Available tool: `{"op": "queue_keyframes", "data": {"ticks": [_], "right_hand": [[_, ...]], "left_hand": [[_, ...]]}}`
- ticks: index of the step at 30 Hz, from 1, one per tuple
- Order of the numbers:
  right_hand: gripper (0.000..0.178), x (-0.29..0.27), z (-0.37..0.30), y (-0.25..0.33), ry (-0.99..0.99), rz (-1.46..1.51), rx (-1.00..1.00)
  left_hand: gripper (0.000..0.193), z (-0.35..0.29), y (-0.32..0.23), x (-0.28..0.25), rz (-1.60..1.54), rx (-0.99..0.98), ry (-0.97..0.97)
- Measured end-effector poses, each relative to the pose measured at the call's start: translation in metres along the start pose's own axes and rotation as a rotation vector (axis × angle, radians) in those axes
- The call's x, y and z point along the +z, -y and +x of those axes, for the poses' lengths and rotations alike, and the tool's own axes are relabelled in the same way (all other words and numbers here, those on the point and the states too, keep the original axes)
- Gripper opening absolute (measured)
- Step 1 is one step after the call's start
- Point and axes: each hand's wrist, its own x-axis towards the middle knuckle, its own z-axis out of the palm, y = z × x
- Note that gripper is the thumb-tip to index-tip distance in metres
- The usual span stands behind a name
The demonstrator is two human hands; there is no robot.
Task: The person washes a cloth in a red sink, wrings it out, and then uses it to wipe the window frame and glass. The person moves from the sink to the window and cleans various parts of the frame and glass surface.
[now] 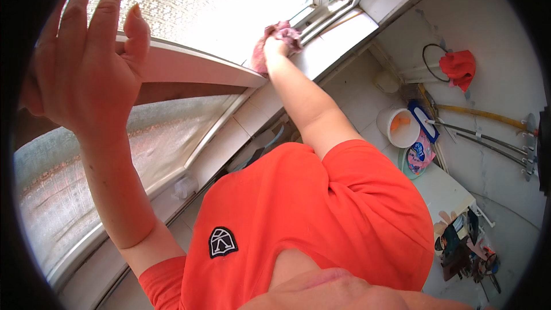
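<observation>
My left hand (94, 74) is raised at the far left with its fingers stretched out. It lies over the end of a white window sash (192, 70), whose patterned pane (195, 3) glows with daylight; whether the palm touches the sash is hidden. My right arm reaches out to the corner where the sash meets the window frame (338, 14). There my right hand (277, 47) is closed on a crumpled pink cloth (285, 31), pressed against the frame near the sill. Part of the cloth hangs down beside the wrist.
Below the sash is another cloudy pane (74, 161), with a tiled ledge (221, 143) along it. On the right are a white bucket (385, 119), a red cloth (458, 69) on a ring, long poles (488, 138) on a wall holder and a cluster of hanging items (468, 247).
</observation>
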Motion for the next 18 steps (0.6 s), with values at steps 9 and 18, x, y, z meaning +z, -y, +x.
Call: {"op": "queue_keyframes", "data": {"ticks": [9, 18], "right_hand": [[0.029, -0.027, 0.070, 0.056, -0.015, -0.196, -0.036], [0.047, -0.047, 0.046, 0.094, 0.212, 0.100, 0.029]], "left_hand": [[0.035, 0.013, 0.005, -0.005, 0.057, 0.034, -0.067], [0.035, 0.006, 0.000, -0.001, -0.062, -0.031, -0.003]]}}
